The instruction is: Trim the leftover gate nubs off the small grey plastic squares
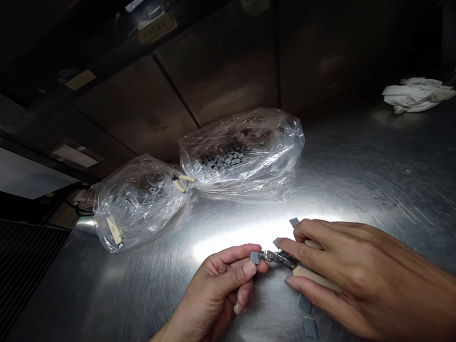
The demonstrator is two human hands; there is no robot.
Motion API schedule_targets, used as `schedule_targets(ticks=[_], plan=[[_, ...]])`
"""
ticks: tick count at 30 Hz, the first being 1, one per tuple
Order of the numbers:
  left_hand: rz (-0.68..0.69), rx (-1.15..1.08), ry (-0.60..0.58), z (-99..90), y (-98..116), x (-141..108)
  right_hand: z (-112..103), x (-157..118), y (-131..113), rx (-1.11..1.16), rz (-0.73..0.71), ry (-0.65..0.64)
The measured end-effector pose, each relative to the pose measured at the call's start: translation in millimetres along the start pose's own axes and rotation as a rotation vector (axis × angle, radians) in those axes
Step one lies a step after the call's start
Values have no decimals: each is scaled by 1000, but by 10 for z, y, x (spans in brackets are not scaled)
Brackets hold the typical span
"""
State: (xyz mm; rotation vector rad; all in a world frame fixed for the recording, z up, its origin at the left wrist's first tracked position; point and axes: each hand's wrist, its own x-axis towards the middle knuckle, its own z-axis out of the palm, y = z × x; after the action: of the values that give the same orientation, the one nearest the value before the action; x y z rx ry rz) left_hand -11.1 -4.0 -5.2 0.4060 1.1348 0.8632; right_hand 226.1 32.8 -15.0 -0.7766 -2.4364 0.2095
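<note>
L hand is pinching sq. grey ridged piece at fingertips, lower ctr; R hand is gripping cream-handled metal nippers.

**MARKINGS: NO LEGIBLE TEXT**

Upper tan label, on the dark fixture behind the tabletop: a row of dark characters, too blurred to read. Lower tan label, further left: no characters can be made out. Cream strip, at the left plastic bag: short dark marks (letter-like in form), not readable with certainty.
</note>
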Motion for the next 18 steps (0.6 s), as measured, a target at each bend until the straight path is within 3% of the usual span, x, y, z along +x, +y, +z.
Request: schedule_targets(ticks=[9,18], plan=[[6,49,-41,-10,-37,10,-20,-10,-35,-16,4,19],[47,92,29,-16,-76,12,-15,-14,-61,25,8,1]])
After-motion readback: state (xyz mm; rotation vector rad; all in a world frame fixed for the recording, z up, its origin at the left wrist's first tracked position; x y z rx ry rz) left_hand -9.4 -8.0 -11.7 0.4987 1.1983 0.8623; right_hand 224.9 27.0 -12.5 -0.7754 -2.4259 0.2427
